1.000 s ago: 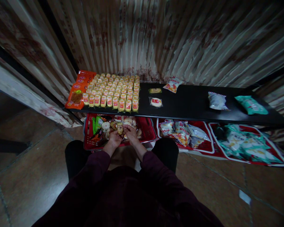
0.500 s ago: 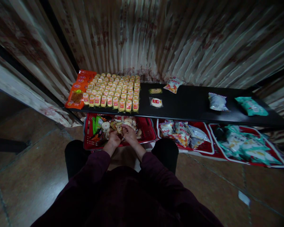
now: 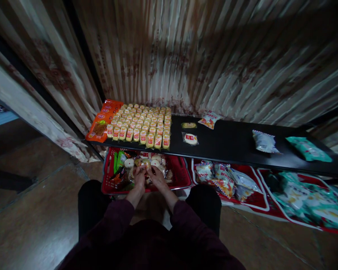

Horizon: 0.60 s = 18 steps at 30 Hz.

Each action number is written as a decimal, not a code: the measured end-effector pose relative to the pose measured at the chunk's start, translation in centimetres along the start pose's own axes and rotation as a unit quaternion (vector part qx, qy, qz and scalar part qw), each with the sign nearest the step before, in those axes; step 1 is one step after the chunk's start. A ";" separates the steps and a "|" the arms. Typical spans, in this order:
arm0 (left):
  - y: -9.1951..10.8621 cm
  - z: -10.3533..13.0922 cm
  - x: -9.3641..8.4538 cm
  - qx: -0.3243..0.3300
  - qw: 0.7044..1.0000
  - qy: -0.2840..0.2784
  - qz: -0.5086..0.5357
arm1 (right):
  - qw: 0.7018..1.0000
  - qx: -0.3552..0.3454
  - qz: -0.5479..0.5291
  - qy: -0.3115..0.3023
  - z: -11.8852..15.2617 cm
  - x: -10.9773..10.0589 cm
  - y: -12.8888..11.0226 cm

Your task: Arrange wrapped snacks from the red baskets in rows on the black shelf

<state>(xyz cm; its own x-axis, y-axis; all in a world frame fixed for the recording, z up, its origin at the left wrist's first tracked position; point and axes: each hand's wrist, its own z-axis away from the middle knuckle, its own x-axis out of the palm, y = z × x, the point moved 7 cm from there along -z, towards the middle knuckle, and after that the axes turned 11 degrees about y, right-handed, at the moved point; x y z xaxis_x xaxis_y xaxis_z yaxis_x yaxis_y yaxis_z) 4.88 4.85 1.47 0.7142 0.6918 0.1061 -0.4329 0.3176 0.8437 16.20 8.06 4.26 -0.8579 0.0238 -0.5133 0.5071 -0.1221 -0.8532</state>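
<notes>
Both hands are over the left red basket (image 3: 181, 170), close together, with a small yellow wrapped snack (image 3: 145, 164) between their fingertips. My left hand (image 3: 139, 177) pinches its left side, and my right hand (image 3: 157, 177) has its fingers closed at its right side. Below them, the basket holds round pale wrapped snacks (image 3: 129, 162) and green packets (image 3: 120, 160). On the black shelf (image 3: 222, 137) above stand rows of small yellow wrapped cakes (image 3: 143, 123), beside orange bags (image 3: 104, 122) at the left end.
Further right on the shelf lie a flat yellow packet (image 3: 189, 125), a round white snack (image 3: 190, 139), a red-and-white bag (image 3: 210, 119), a pale bag (image 3: 264, 141) and a teal bag (image 3: 309, 149). Two more red baskets with bags (image 3: 224, 180) (image 3: 307, 198) sit beneath.
My hands have come closer together, and the yellow snack now shows between their fingertips. The view has shifted, so the shelf and baskets appear lower.
</notes>
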 end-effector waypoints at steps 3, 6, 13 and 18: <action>0.8 0.0 0.0 0.058 0.998 0.000 -0.032 | 1.000 -0.009 -0.009 0.007 -0.2 0.1 -0.1; 2.3 0.0 -0.1 0.163 0.984 0.009 -0.073 | 1.000 -0.022 -0.020 0.006 -0.4 0.6 -0.2; 5.7 1.0 -1.1 0.347 0.921 0.058 -0.166 | 0.994 -0.059 -0.090 0.015 -0.7 1.9 -1.9; 8.5 1.4 -1.2 0.424 0.888 0.053 -0.170 | 0.992 -0.064 -0.101 0.047 -1.2 1.8 -4.8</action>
<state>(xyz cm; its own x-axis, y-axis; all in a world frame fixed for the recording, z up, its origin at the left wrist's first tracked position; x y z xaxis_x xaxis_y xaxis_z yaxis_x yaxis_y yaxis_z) 1.11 5.77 9.25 0.6499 0.7205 -0.2419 0.3986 -0.0521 0.9157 12.32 9.87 7.27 -0.9348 0.1272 -0.3316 0.3368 0.0218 -0.9413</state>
